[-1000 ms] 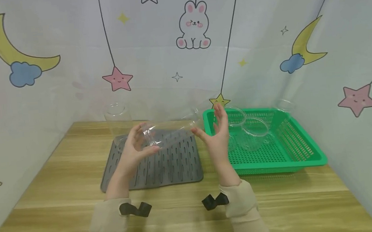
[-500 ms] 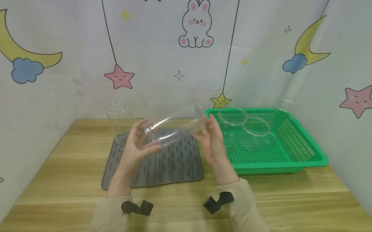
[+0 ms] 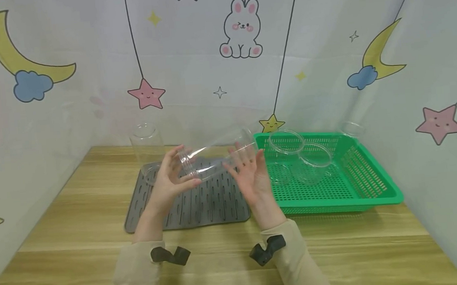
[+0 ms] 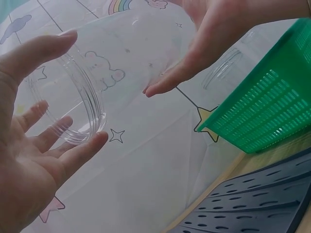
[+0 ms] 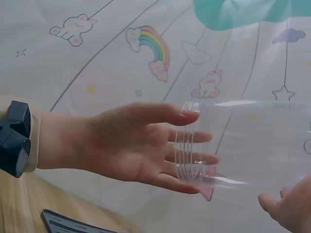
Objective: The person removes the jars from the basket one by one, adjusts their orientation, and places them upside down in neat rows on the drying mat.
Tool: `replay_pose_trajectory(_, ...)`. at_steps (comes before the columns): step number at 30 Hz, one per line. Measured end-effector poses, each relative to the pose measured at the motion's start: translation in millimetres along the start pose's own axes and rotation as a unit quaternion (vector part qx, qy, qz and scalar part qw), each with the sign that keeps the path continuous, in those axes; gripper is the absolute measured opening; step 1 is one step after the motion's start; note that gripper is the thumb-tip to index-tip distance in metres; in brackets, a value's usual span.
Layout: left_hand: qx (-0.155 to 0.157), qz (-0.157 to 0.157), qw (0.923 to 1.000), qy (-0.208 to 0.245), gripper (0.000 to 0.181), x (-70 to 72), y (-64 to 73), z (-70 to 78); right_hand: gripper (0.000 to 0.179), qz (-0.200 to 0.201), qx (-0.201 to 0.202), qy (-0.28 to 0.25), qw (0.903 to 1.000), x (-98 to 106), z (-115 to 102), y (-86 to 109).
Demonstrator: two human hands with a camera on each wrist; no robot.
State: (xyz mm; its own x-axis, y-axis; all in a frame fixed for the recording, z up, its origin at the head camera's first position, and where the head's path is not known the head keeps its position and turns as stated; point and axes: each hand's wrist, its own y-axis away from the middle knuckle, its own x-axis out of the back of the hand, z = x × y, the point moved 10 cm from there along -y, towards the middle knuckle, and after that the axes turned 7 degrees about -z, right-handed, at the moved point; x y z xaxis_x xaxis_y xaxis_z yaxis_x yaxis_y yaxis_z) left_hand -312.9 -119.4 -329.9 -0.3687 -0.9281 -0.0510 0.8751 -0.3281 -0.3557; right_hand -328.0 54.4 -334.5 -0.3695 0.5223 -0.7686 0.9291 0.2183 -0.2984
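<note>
A clear jar (image 3: pixel 217 154) with a ridged, threaded mouth is held tilted on its side in the air above the grey ridged mat (image 3: pixel 217 206). My left hand (image 3: pixel 165 183) grips it at the mouth end (image 4: pixel 87 102), thumb on one side and fingers round the other. At the opposite end my right hand (image 3: pixel 253 176) is spread, palm up, its straight fingers showing through the clear wall. In the right wrist view only part of the right hand (image 5: pixel 291 206) appears, below the jar. Another clear jar (image 3: pixel 146 142) stands at the mat's back left corner.
On the right sits a green slotted basket (image 3: pixel 338 203) with clear vessels inside, among them two with wide round rims (image 3: pixel 286 141). A clear rim (image 3: pixel 351 129) shows at its back right. A patterned cloth backdrop rises behind the wooden table (image 3: pixel 222 264).
My right hand has moved left from beside the basket to the jar's far end, turning its palm up. My left hand keeps its grip, with the jar shifted slightly right.
</note>
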Motion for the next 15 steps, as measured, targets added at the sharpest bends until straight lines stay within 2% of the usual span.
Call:
replay_pose_trajectory(8, 0.008, -0.012, 0.9998, -0.014, 0.087, -1.9, 0.2, -0.4, 0.137, 0.010, 0.004, -0.016, 0.9998, 1.5, 3.0, 0.9)
replay_pose_trajectory(15, 0.030, -0.018, 0.9992, -0.022, 0.090, -1.9, 2.3, -1.5, 0.132, 0.023, 0.007, -0.009, 0.9997, 5.1, 5.1, 1.0)
